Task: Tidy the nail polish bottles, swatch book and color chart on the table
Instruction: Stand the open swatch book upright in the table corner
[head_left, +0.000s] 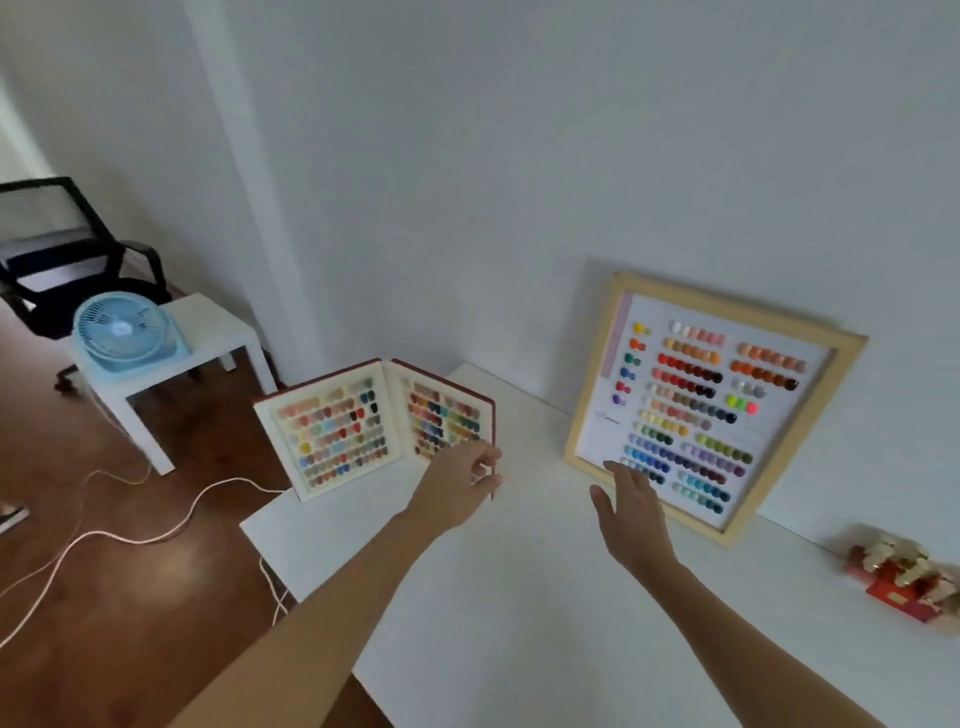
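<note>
- The left grip (467, 480) is pinching the lower outer corner of the red-covered swatch book of painted nail tips (382, 423); fingers curl narrow on the cover edge. The book stands open on the white bench (519, 597), its spine upright and its pages facing the person, out over the bench's left edge.
- The right grip (631, 512) hangs wide and empty, fingers spread, fingertips just in front of the lower left corner of the wood-framed colour chart with rows of polish dots (701, 405).
- Risk, as I judge it: the book is balanced on its bottom edges; a pull on one cover could fold or topple it, perhaps onto the floor.
- The chart leans tilted against the wall beyond the right grip, face outward; a nudge at its foot could slide it flat.
- Far right of that grip lies a blurred cluster of red, gold-capped nail polish bottles (906, 577), near the wall.
</note>
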